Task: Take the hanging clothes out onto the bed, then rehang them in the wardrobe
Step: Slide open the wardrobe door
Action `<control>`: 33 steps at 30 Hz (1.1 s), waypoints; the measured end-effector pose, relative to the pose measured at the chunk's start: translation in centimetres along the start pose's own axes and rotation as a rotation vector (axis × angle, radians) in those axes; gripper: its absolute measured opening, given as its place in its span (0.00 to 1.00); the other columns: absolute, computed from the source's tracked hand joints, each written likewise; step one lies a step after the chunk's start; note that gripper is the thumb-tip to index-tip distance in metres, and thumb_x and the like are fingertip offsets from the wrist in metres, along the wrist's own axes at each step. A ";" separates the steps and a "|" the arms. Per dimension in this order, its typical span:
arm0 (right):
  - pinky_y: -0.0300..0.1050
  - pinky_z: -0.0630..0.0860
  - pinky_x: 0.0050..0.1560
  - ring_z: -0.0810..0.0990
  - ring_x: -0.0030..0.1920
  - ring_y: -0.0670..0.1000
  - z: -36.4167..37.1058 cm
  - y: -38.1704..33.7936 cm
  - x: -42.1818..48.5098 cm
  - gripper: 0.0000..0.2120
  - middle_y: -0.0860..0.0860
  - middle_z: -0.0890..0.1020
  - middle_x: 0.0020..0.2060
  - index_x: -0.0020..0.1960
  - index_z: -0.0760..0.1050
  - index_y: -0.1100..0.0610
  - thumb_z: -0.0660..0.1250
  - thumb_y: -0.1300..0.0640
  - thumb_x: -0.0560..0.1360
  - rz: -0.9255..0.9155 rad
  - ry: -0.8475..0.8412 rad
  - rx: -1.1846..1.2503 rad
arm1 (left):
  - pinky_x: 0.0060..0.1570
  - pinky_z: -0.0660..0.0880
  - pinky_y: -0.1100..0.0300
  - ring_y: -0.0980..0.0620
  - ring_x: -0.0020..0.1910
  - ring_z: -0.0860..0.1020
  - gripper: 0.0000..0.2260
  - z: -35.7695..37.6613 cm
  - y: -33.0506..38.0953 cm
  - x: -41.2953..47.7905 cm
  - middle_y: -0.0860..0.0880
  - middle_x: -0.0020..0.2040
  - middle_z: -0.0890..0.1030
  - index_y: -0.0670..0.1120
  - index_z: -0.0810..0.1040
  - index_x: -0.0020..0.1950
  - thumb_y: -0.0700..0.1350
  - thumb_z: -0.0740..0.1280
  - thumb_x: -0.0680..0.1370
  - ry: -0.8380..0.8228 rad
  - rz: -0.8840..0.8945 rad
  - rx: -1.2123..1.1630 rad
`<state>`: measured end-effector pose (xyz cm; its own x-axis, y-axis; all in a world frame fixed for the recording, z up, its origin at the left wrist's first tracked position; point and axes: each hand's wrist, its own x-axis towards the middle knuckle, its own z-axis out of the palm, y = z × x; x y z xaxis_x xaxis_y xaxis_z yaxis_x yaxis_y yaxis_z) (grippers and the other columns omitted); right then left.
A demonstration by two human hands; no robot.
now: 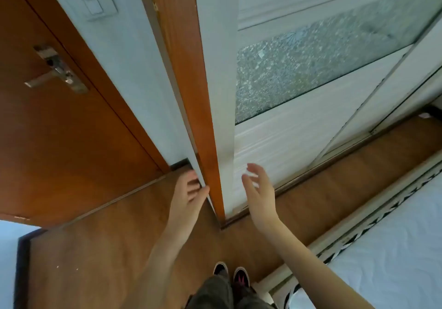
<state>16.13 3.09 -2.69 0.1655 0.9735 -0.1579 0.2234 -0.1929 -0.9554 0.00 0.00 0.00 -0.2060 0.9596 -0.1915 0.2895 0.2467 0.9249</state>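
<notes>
Both hands reach for the closed sliding door of a wardrobe, no clothes yet in sight.

The left hand (189, 194) hooks its fingers round the wardrobe's wooden side panel (191, 88), while the right hand (259, 189) hovers open and empty just in front of the white sliding door (287, 139), fingers spread, holding nothing. The door stands upright, its long axis vertical, with a frosted glass band (323, 69) above the right hand. The hanging clothes are hidden behind it. The bed (394, 261) lies to the right of and behind the right hand. Risks: fingers curled at the panel edge could be pinched if the door slides that way; a flat palm may slip on the smooth face.
</notes>
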 end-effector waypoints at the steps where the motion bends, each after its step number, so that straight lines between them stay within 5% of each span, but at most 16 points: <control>1: 0.34 0.72 0.59 0.72 0.60 0.37 0.4 -1.1 0.8 0.20 0.39 0.70 0.65 0.70 0.65 0.44 0.62 0.47 0.79 -0.036 0.063 0.051 | 0.50 0.72 0.76 0.58 0.61 0.74 0.24 0.0 1.2 1.2 0.61 0.62 0.73 0.54 0.66 0.69 0.50 0.70 0.75 0.048 0.041 -0.058; 6: 0.47 0.55 0.74 0.52 0.77 0.43 3.4 -5.6 3.3 0.36 0.36 0.52 0.77 0.77 0.48 0.37 0.62 0.37 0.76 -0.150 0.095 0.184 | 0.61 0.67 0.72 0.67 0.66 0.66 0.38 -0.4 6.3 5.4 0.66 0.69 0.63 0.57 0.55 0.76 0.57 0.70 0.70 0.196 0.256 -0.062; 10: 0.47 0.52 0.75 0.42 0.77 0.39 5.3 -6.6 4.2 0.42 0.41 0.45 0.79 0.78 0.42 0.37 0.62 0.32 0.72 -0.171 0.084 0.225 | 0.67 0.72 0.54 0.55 0.69 0.71 0.34 -1.0 7.5 7.0 0.52 0.71 0.69 0.54 0.60 0.75 0.54 0.70 0.73 0.212 0.428 -0.024; 20: 0.59 0.59 0.75 0.48 0.78 0.44 5.0 -6.5 5.7 0.43 0.41 0.51 0.79 0.77 0.45 0.35 0.62 0.29 0.69 -0.172 0.176 0.169 | 0.57 0.79 0.47 0.56 0.67 0.73 0.36 -1.4 6.8 8.0 0.54 0.70 0.71 0.55 0.64 0.73 0.63 0.71 0.69 0.252 0.491 -0.088; 23: 0.52 0.61 0.75 0.51 0.78 0.44 3.7 -6.7 6.4 0.41 0.41 0.53 0.79 0.78 0.46 0.39 0.63 0.34 0.72 -0.202 0.206 0.152 | 0.56 0.79 0.46 0.53 0.66 0.74 0.36 -1.4 6.7 8.1 0.54 0.69 0.72 0.54 0.65 0.73 0.64 0.71 0.69 0.269 0.499 -0.100; 28: 0.14 0.57 0.57 0.52 0.78 0.45 1.0 -6.8 8.2 0.40 0.45 0.55 0.79 0.80 0.48 0.46 0.64 0.41 0.75 -0.208 0.235 0.138 | 0.55 0.80 0.46 0.52 0.65 0.75 0.36 -1.2 6.6 8.2 0.53 0.69 0.73 0.54 0.66 0.73 0.65 0.71 0.68 0.302 0.511 -0.100; 33: 0.11 0.56 0.52 0.54 0.77 0.44 -2.1 -6.2 10.9 0.35 0.46 0.56 0.78 0.80 0.50 0.50 0.63 0.49 0.79 -0.235 0.284 0.139 | 0.55 0.80 0.47 0.50 0.64 0.76 0.34 -1.0 6.5 8.1 0.51 0.69 0.74 0.59 0.65 0.71 0.67 0.70 0.68 0.340 0.501 -0.087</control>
<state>18.62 14.67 2.01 0.3893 0.9125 0.1257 0.1577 0.0685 -0.9851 -0.68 9.26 4.81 -0.3549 0.8558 0.3763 0.3541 -0.2494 0.9013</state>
